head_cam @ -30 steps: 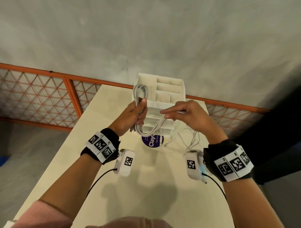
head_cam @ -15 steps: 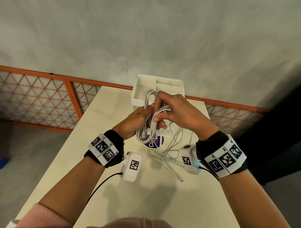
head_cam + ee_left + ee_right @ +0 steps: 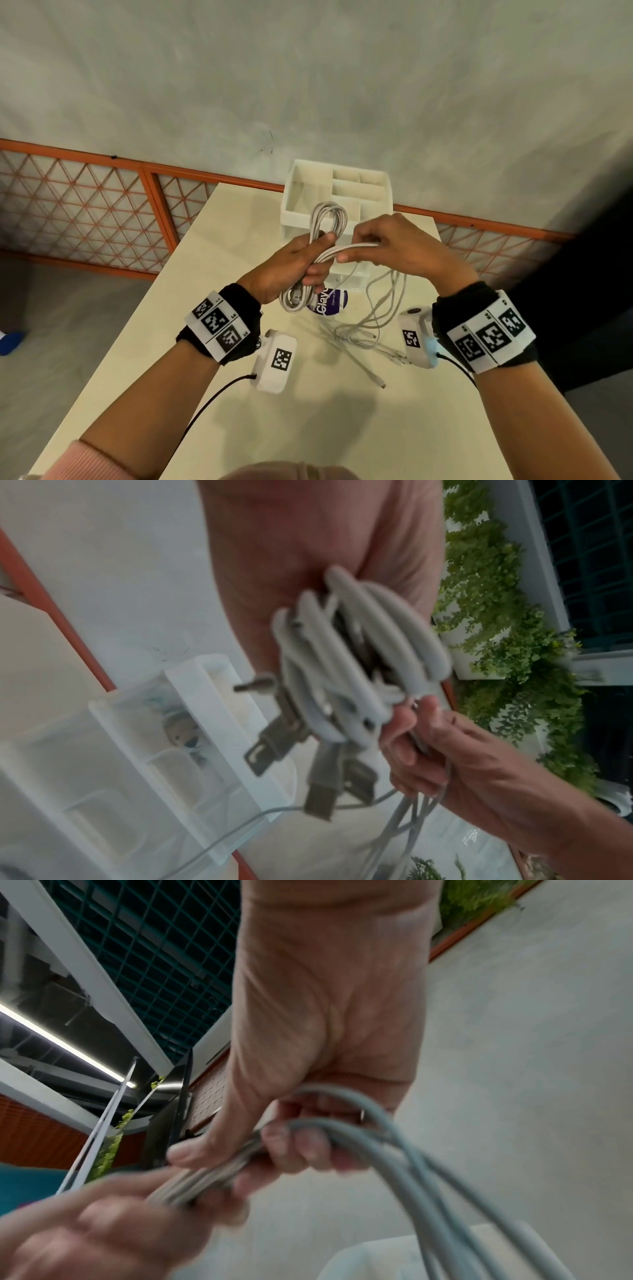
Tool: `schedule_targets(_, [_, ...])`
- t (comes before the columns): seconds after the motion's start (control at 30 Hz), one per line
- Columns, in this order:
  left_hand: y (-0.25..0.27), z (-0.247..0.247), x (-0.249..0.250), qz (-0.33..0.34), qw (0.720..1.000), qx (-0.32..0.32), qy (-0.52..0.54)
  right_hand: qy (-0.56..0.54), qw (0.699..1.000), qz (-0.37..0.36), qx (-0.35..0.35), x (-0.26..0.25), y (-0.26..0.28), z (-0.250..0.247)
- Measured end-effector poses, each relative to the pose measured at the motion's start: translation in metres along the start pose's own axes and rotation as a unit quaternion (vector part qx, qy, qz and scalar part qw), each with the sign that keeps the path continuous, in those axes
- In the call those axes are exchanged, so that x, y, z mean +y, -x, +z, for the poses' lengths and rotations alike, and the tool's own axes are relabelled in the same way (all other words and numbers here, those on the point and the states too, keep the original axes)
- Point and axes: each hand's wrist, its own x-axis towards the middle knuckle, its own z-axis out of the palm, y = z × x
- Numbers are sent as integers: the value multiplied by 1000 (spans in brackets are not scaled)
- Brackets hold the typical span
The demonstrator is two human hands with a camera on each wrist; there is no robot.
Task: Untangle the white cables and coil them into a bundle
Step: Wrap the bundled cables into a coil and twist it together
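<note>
The white cables (image 3: 328, 222) are held above the tabletop (image 3: 219, 394) in a folded coil, gripped at mid-length by the left hand (image 3: 291, 267), whose fingers and thumb are curled round the strands. Above this grip a narrow loop of the coil stands up; below it a shorter loop hangs, and metal plug ends (image 3: 274, 739) are seen projecting from it in the left wrist view. Just to the right of the left grip, a run of several strands is pinched between the thumb and fingertips of the right hand (image 3: 394, 246); both grips are thus closed on the cables. Beneath the right grip, the uncoiled lengths (image 3: 380, 308) are draped down to the tabletop, where loose strands lie and one connector (image 3: 379, 382) lies nearest the person. Beyond both grips a white compartmented organizer (image 3: 342, 192) is set on the tabletop, with a purple round label (image 3: 330, 301) below the left grip.
</note>
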Motion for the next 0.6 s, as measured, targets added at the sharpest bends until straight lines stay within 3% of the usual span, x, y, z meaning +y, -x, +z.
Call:
schedule_targets(0.1, [1, 1, -6, -13, 1000, 2, -17, -9, 999, 4, -42, -1, 4, -7])
schedule_targets(0.23, [-1, 9, -7, -35, 998, 0, -54, -9, 1000, -19, -22, -9, 0, -4])
schedule_targets(0.4, [-2, 11, -8, -72, 997, -21, 10, -42, 998, -44, -21, -17, -8, -7])
schedule_targets(0.5, [0, 15, -9, -72, 996, -25, -40, -85, 996, -34, -19, -20, -13, -6])
schedule_targets(0.6, [1, 15, -12, -77, 996, -24, -24, -102, 994, -23, 9, -20, -19, -4])
